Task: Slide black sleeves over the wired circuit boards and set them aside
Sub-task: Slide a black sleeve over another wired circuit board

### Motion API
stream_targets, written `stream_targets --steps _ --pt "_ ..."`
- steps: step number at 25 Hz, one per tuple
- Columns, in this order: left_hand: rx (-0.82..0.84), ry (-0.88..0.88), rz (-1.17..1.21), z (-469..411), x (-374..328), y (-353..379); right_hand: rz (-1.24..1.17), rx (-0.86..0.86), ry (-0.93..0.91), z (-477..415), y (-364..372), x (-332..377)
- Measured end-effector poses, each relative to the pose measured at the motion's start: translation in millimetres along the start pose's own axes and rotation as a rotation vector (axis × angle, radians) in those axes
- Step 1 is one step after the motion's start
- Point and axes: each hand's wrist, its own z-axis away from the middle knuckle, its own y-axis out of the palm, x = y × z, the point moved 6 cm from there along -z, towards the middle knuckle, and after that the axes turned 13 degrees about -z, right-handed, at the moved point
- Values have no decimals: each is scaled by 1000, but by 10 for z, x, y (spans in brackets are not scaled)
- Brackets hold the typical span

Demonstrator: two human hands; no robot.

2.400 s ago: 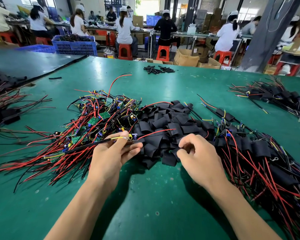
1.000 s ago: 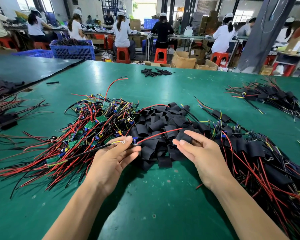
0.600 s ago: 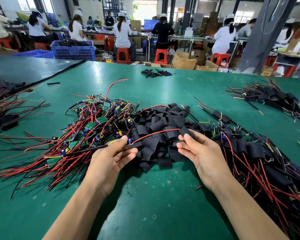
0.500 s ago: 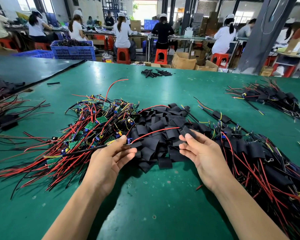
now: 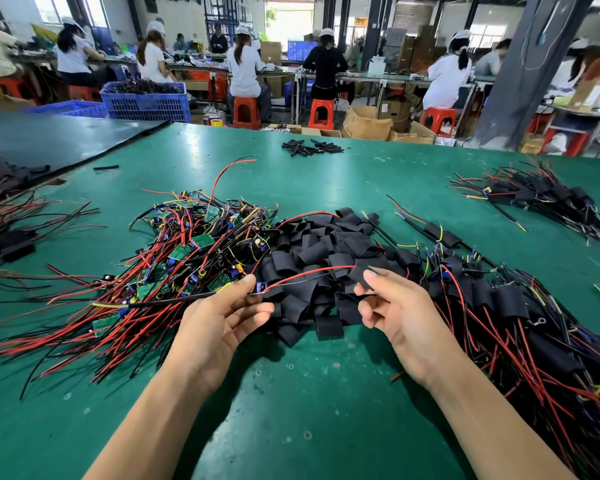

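Up from the heap of loose sleeves [image 5: 326, 244], where it was digging with curled fingers a couple of seconds ago, the right hand [image 5: 400, 320] now hovers just above it with one sleeve [image 5: 358, 270] picked out. Thumb and forefinger pinch that sleeve at its near edge, and the other fingers hang loosely bent beneath.

The left hand [image 5: 219, 330] has hardly shifted. It pinches a wired board [image 5: 261, 287] between the thumb on top and the fingers underneath, with the board at the fingertips, just over the near edge of the sleeve heap. A black wire [image 5: 160, 302] trails off to the left from it. Its red wire [image 5: 309, 271] arcs across to the right and ends at the mouth of the held sleeve; I cannot tell whether the tip is already inside.

This looks like the threading step: the wire goes in first, then the sleeve is drawn along it onto the board. The next move calls for keeping the flat sleeve's mouth open and lined up with the wire, then pulling it leftward while the left hand holds the board steady.

A heap of bare boards [image 5: 194, 247] lies to the left and the sleeved ones [image 5: 499, 306] to the right on the green table [image 5: 309, 410], so much work remains.
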Motion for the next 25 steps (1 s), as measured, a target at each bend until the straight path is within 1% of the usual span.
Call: stream_targets --steps 7,15,17,21,25 --pt "17 -60 -6 34 4 12 -50 -88 65 -22 -46 -60" --pt "13 -62 11 45 -12 22 -78 -100 118 -21 -43 -112" --pt "16 -62 10 43 -11 20 -98 -86 146 -5 -25 -125" --pt "27 0 -50 35 -6 39 -205 16 226 54 58 -139" --pt "22 51 -93 46 -10 76 -220 84 218 80 116 -133"
